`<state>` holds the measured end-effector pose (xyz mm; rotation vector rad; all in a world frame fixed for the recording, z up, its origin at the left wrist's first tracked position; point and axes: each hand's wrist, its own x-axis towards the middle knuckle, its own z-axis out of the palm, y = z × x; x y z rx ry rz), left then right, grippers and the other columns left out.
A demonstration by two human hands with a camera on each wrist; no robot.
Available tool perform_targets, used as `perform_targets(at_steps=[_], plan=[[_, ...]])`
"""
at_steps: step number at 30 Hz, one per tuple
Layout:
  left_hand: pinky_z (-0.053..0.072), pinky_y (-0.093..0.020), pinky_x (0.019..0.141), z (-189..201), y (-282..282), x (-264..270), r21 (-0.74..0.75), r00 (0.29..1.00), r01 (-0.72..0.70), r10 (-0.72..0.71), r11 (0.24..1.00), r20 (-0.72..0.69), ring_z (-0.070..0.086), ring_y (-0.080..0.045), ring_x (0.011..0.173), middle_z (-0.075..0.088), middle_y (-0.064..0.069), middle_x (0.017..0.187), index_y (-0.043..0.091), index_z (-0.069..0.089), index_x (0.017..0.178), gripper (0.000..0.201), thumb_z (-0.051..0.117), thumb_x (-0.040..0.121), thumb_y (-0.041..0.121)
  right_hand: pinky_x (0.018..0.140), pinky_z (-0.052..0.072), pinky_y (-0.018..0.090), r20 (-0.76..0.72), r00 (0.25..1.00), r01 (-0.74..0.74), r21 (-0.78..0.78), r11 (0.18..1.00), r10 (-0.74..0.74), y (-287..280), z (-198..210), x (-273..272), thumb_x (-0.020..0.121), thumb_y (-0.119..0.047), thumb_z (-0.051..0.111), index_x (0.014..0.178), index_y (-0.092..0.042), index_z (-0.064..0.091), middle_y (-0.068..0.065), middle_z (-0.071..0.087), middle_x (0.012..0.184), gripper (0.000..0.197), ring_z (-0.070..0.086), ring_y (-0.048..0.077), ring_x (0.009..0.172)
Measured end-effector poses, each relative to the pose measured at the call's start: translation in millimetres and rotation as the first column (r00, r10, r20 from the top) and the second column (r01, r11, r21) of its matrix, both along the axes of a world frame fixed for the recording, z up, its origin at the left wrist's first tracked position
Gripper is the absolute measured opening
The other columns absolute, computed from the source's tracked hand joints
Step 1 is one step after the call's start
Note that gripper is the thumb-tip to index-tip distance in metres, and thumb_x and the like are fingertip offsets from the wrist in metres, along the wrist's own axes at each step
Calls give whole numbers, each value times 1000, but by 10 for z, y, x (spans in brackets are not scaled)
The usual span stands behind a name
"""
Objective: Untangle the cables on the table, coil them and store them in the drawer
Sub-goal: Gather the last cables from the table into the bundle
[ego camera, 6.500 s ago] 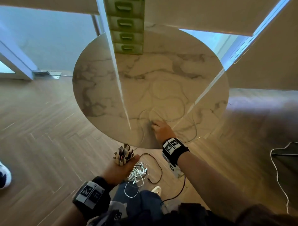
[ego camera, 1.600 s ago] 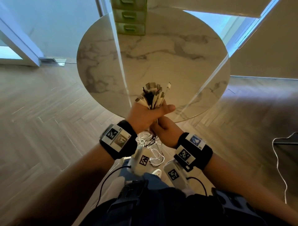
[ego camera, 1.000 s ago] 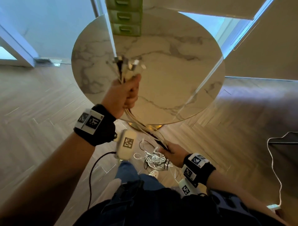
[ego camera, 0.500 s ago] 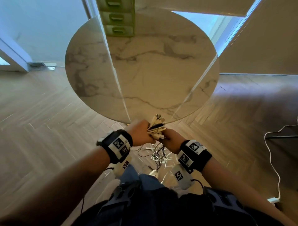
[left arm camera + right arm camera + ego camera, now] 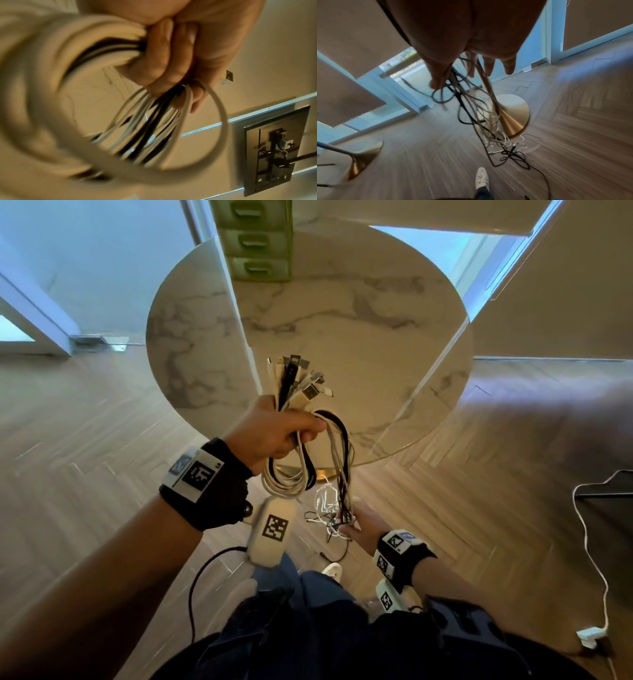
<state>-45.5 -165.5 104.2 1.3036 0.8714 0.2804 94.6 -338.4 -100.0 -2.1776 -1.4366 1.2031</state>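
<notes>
My left hand (image 5: 277,433) grips a bundle of white and black cables (image 5: 301,463) above the near edge of the round marble table (image 5: 376,337). Their plugs (image 5: 298,381) fan out above my fist, and one coiled loop hangs below it. The left wrist view shows my fingers (image 5: 171,60) curled round the looped cables (image 5: 51,67). The free strands run down to my right hand (image 5: 358,525), low beside the table, which holds them between thumb and fingers (image 5: 488,67). Below it the tangled loose ends (image 5: 501,143) trail onto the floor. The green drawer unit (image 5: 255,241) stands at the table's far edge, drawers closed.
The table's gold base (image 5: 513,115) stands just behind the dangling ends, with a second gold base (image 5: 363,162) to one side. My white shoe (image 5: 482,177) is under the tangle. A separate white cord with a charger (image 5: 591,637) lies on the wooden floor at right.
Both hands were together at the table edge. My left hand has risen with the plugs and a loop, and my right hand has dropped down along the strands.
</notes>
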Motion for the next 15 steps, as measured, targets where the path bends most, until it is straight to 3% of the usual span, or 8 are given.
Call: perform_targets(at_steps=[2,3,5,8,9,12,15], plan=[[14,-14,32,23,-19,-5,-52,998,-30,33,998,47,24,-5,32,46,2,48,19,52,39,50,61,85,3,107,34,43,47,998,-27,-95,995,32,-47,-120,5,82,-33,65,132,-22,44,4,40,141,55,38,25,129],[14,-13,31,44,-21,-7,-78,995,-55,60,995,73,23,-4,31,45,3,49,20,50,40,49,60,85,4,107,35,41,46,999,-5,-147,989,11,-60,-142,10,84,-37,62,135,-23,40,2,40,142,58,38,24,130],[15,-10,30,111,10,-13,-144,981,-111,132,983,140,23,-3,29,44,3,49,20,49,42,45,64,82,6,104,38,36,34,999,45,-244,969,-37,-122,-229,33,89,-37,56,136,-26,40,1,48,137,51,47,23,124],[16,-8,29,301,117,-33,-187,954,-139,182,972,238,22,-3,27,42,2,50,20,45,41,37,62,73,13,101,41,38,101,995,17,-334,942,18,-268,-353,50,91,-33,51,130,-28,45,5,52,131,39,51,27,118],[17,-8,29,369,146,-44,-144,959,-119,151,982,239,22,-3,28,42,2,50,21,44,41,38,62,73,13,102,40,38,114,994,31,-337,941,8,-308,-355,49,89,-36,55,133,-28,41,6,48,135,47,48,27,120],[18,-10,30,439,144,-57,34,990,-9,4,999,144,25,-4,30,46,1,50,21,50,42,45,64,83,7,108,34,40,124,992,48,-267,963,-16,-307,-311,64,75,-51,68,146,-21,14,8,30,147,94,36,28,132],[20,-11,30,349,65,-35,122,999,47,-44,991,-23,28,-4,28,48,0,46,13,54,51,36,62,84,2,110,32,45,90,990,120,-96,988,-111,-156,-89,98,56,-74,66,146,-26,-3,8,23,151,123,29,28,137]])
